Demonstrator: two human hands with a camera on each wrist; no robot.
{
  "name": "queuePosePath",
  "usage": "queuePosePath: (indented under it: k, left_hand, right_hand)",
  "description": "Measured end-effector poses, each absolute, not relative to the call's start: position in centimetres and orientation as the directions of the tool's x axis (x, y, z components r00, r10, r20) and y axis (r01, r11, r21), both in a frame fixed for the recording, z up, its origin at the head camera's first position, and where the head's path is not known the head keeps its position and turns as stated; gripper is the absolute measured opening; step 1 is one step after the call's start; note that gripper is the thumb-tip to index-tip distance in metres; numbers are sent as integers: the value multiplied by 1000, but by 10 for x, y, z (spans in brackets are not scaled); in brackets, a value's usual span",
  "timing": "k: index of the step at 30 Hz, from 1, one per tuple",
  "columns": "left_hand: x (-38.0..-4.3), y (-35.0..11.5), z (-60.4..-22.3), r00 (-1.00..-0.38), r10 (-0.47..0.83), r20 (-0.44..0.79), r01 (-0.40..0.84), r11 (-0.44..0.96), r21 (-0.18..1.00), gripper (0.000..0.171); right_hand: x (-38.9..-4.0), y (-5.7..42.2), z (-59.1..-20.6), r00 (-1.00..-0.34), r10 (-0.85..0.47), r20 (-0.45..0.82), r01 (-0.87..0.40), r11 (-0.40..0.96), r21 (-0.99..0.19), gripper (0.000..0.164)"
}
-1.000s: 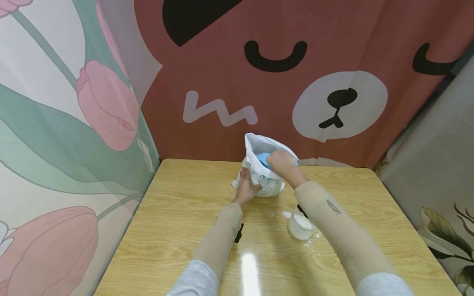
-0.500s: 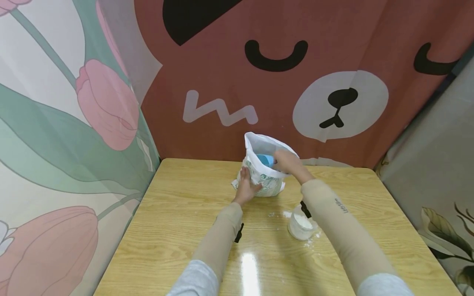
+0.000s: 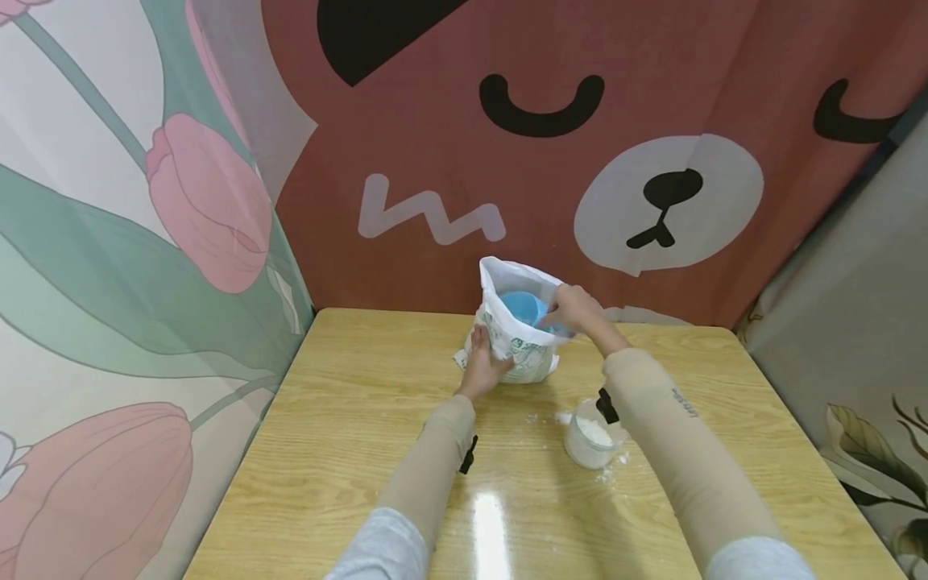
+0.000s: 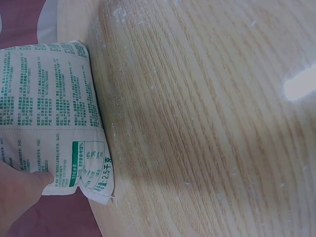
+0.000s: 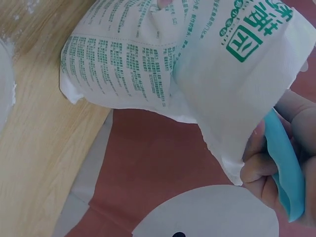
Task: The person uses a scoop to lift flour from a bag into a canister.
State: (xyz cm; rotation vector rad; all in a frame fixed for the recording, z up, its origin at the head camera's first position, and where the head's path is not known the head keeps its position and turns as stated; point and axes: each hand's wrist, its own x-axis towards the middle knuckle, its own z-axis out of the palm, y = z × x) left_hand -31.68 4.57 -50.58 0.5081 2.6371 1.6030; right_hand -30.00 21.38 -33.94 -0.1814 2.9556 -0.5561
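Note:
A white flour bag [image 3: 534, 361] with green print stands at the back of the table, its mouth wide. My left hand [image 3: 484, 372] holds the bag's left side, thumb on the front; the thumb dents the printed face [image 4: 64, 98] in the left wrist view. At the bag's mouth, my right hand [image 3: 577, 311] grips the handle of a light-blue scoop [image 3: 524, 306]. The scoop's bowl is inside the opening, its lower part hidden by the bag. In the right wrist view, the fingers are curled round the blue handle [image 5: 287, 170] beside the bag's rim.
A clear jar [image 3: 589, 447] holding white powder stands in front of the bag, near my right forearm. Spilled powder [image 3: 605, 474] lies around it on the wooden table [image 3: 348, 451]. Printed curtains [image 3: 435, 121] hang close behind and at both sides.
My right hand has moved right, toward the bag's right rim, and more of the blue scoop now shows in the opening. The left hand and the jar stay in place.

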Motion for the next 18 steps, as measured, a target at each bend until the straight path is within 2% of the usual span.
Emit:
queuePosePath:
  k: [7,14,18]
  left_hand:
    - [-317,46,-506,-946,290,146,264,425,866,91]
    - [-317,45,-507,-949,286,135,248,409,878,91]
    - [-315,46,-507,-950,289,122,237,407,882,91]
  right_hand:
    - [-299,226,-336,-988,-128,-84,-80,902,-425,25]
    - [-297,237,-336,-991,-104,-78,-48,851,-522,43]
    - [-294,241,-337,-992,-97,-77,-37,823,-567,39]
